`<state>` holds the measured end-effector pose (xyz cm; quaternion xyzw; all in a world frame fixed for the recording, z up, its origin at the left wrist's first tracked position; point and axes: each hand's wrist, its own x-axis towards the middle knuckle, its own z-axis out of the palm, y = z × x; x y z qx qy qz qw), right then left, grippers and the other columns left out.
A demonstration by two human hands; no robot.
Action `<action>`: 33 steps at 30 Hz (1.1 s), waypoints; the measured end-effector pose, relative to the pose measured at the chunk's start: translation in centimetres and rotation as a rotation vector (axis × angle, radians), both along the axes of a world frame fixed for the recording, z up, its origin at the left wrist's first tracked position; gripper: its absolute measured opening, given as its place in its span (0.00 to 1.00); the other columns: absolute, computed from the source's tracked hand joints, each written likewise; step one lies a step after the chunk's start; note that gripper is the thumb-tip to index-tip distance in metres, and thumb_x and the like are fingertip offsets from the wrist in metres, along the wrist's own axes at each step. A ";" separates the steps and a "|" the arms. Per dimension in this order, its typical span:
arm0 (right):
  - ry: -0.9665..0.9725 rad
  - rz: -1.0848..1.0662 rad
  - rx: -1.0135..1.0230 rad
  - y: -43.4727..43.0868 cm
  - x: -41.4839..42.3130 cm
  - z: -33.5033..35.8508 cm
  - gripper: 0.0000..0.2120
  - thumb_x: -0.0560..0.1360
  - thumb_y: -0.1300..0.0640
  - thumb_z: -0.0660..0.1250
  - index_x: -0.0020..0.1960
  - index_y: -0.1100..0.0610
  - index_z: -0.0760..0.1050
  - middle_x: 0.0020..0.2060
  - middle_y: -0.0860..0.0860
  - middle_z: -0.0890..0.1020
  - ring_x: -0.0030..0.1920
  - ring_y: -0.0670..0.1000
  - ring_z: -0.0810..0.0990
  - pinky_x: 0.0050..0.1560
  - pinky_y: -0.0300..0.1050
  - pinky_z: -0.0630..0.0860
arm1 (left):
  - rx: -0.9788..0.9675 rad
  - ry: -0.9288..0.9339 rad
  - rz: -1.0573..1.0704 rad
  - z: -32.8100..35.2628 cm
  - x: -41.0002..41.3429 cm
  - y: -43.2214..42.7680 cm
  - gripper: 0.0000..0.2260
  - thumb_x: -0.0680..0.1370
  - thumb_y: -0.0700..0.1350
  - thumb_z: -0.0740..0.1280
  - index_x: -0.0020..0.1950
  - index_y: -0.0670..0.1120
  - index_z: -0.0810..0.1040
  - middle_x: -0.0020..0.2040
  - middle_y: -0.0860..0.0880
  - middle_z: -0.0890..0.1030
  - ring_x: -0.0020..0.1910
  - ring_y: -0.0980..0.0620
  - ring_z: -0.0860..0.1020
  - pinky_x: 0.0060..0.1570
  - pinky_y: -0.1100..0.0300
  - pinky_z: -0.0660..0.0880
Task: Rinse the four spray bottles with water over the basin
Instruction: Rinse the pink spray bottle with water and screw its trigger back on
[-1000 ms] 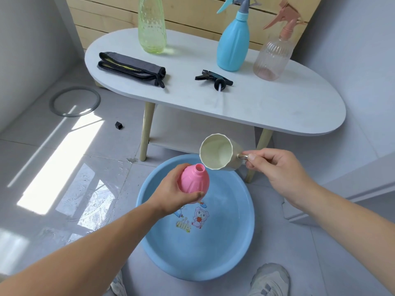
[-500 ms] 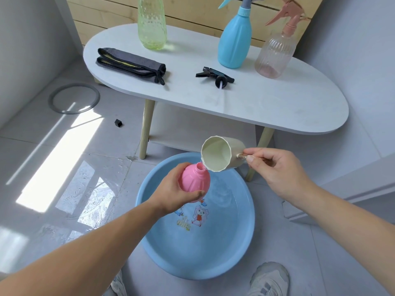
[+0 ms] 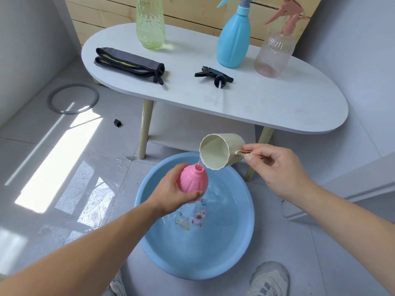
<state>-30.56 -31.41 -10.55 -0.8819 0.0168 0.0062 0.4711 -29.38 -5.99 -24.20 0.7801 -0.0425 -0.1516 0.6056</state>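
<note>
Over the far edge of the blue basin (image 3: pixel 250 221) the left hand (image 3: pixel 171 195) grips a pink bottle (image 3: pixel 192 180), fingers and thumb curled round its round belly, its open neck pointing up and away from the person. Just beyond it, also above the basin's far rim, the right hand (image 3: pixel 275 167) pinches the coppery handle of a cream cup (image 3: pixel 218 150) between thumb and curled fingers. The cup is tipped on its side with its mouth towards the left hand, and its lower lip sits just beside the bottle's neck. A thin thread of water (image 3: pixel 198 162) runs from that lip into the neck. The two hands are apart, with bottle and cup between them. Shallow, rippled water lies in the basin below the bottle, blurring a printed picture on its bottom.

Behind the basin stands a white oval table (image 3: pixel 277 107). On its side farthest from the basin stand a green bottle (image 3: pixel 150 24), a blue spray bottle (image 3: pixel 233 43) and a clear spray bottle (image 3: pixel 273 54) with a pink head. Nearer the basin lie a black spray head (image 3: pixel 213 75) and a folded grey cloth (image 3: pixel 128 65). A shoe (image 3: pixel 269 278) shows at the basin's near right edge, and a grey ring (image 3: pixel 72 98) lies on the floor well to the basin's far left
</note>
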 end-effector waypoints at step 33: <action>-0.087 0.063 -0.044 0.1 0.0 -0.3 0.05 0.75 0.58 0.72 0.42 0.50 0.84 0.56 0.44 0.83 0.57 0.41 0.81 0.61 0.43 0.77 | 0.010 -0.009 -0.011 -0.4 0.1 0.0 0.31 0.68 0.46 0.83 0.67 0.55 0.74 0.60 0.53 0.79 0.54 0.51 0.81 0.38 0.62 0.82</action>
